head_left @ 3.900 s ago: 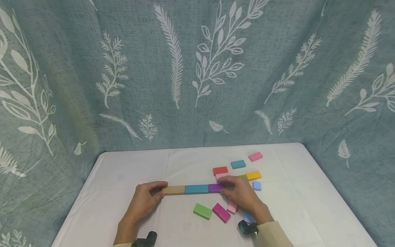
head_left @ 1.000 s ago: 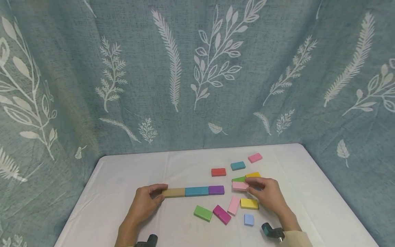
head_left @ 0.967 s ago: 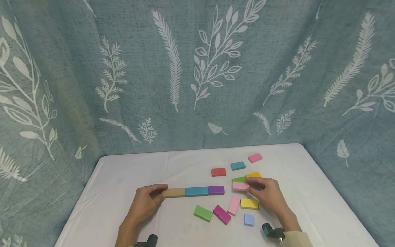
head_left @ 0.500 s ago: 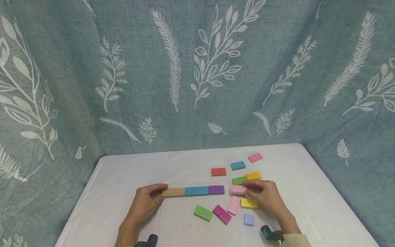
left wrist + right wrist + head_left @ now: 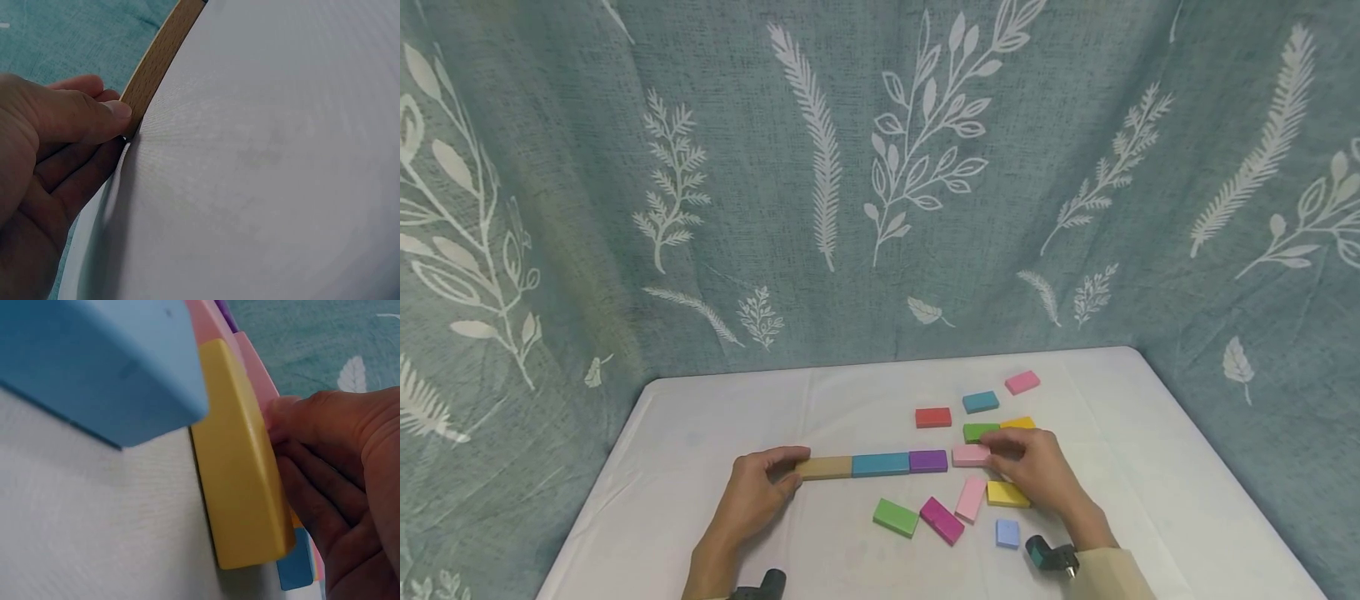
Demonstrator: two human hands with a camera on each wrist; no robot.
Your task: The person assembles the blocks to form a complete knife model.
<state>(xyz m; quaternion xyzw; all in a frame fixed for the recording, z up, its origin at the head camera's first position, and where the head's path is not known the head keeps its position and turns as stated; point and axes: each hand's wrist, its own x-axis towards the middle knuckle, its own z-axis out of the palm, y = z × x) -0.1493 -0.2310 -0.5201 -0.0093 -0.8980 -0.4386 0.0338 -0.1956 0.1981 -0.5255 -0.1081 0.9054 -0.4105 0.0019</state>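
Note:
My left hand (image 5: 752,496) pinches the free left end of a plain wooden block (image 5: 824,468); the left wrist view shows the thumb (image 5: 117,111) on that block's end. A blue block (image 5: 880,464) and a purple block (image 5: 928,461) continue the row end to end to the right. My right hand (image 5: 1041,471) pinches a light pink block (image 5: 968,456) by its right end. A narrow gap parts it from the purple block, and it lies roughly in line with the row. In the right wrist view a yellow block (image 5: 240,469) partly hides the pink one.
In front of the row lie a green block (image 5: 895,517), a magenta block (image 5: 942,521), another pink block (image 5: 971,500) and a small light blue block (image 5: 1007,534). Behind are a red block (image 5: 933,417), a blue one (image 5: 981,402) and a second green one (image 5: 979,432).
Since the oldest frame, my right hand has left the purple block and taken the pink block from beside the red one. Lately it has moved that block left, closer to the purple. My left hand stays put.

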